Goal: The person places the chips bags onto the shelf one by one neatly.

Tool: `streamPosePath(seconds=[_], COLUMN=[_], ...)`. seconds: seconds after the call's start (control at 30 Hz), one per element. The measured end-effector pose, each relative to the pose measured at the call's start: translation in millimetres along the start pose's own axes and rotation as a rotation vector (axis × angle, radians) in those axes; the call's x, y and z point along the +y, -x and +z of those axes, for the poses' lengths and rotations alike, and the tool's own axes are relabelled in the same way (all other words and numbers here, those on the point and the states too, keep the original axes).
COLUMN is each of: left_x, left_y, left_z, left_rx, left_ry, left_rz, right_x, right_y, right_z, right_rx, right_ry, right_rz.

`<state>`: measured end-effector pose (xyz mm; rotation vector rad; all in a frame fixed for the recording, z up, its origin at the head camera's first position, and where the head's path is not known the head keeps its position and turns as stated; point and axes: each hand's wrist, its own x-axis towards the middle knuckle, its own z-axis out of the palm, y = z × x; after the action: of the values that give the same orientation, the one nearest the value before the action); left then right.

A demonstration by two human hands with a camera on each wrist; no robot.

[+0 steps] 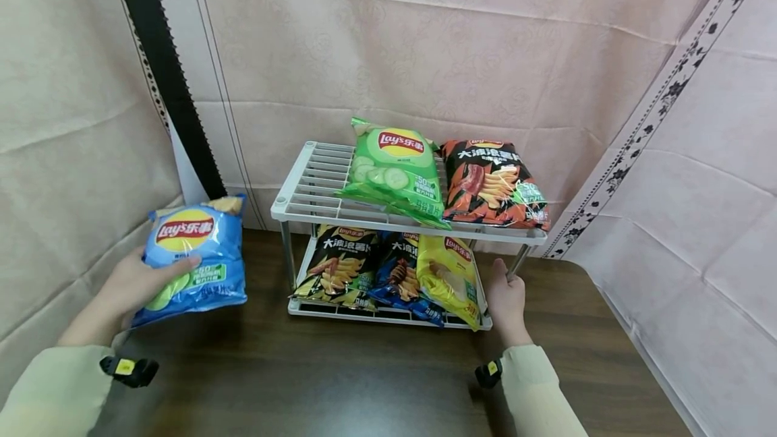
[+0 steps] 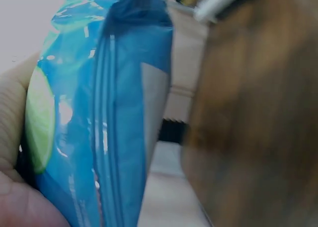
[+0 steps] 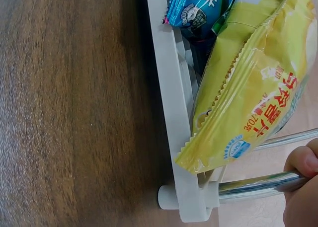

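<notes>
My left hand (image 1: 136, 282) holds a blue Lay's chip bag (image 1: 209, 258) by its left side, off to the left of a white two-tier rack (image 1: 291, 206). In the left wrist view the same chip bag (image 2: 74, 103) fills the left part, thumb and fingers along its edge. At the rack's front right, my right hand (image 1: 506, 302) grips a metal post (image 3: 253, 187). A green chip bag (image 1: 394, 174) and a red-and-black one (image 1: 492, 187) lie on the upper tier. Below are a black bag (image 1: 340, 268), a dark blue bag (image 1: 397, 275) and a yellow bag (image 1: 446, 275).
The rack stands on a dark wooden table (image 1: 340, 376). Pale patterned cloth (image 1: 425, 52) hangs behind and at both sides. A black strip (image 1: 176, 73) runs down the cloth at the left. Each wrist wears a black band (image 1: 129, 369).
</notes>
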<state>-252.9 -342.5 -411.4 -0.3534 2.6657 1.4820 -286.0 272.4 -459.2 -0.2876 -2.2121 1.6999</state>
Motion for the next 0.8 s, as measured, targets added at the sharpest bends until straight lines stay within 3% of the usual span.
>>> streamPosePath(seconds=[0.17, 0.33, 0.53, 0.8], left_x=[34.6, 73.8, 118.4, 162.0], left_y=[11.7, 26.9, 36.0, 42.2], left_z=[1.7, 2.9, 4.2, 12.0], left_rx=[0.108, 0.15, 0.118, 0.06], left_ry=[0.117, 0.17, 0.225, 0.324], left_rz=[0.085, 0.15, 0.237, 0.275], right_x=[-1, -1, 1, 1], right_y=[-0.7, -3.9, -5.3, -3.2], right_z=[-3, -6, -8, -4], right_rx=[-0.013, -0.035, -0.043, -0.051], right_ry=[0.002, 0.023, 0.03, 0.026], right_rz=[-0.005, -0.002, 0.035, 0.031])
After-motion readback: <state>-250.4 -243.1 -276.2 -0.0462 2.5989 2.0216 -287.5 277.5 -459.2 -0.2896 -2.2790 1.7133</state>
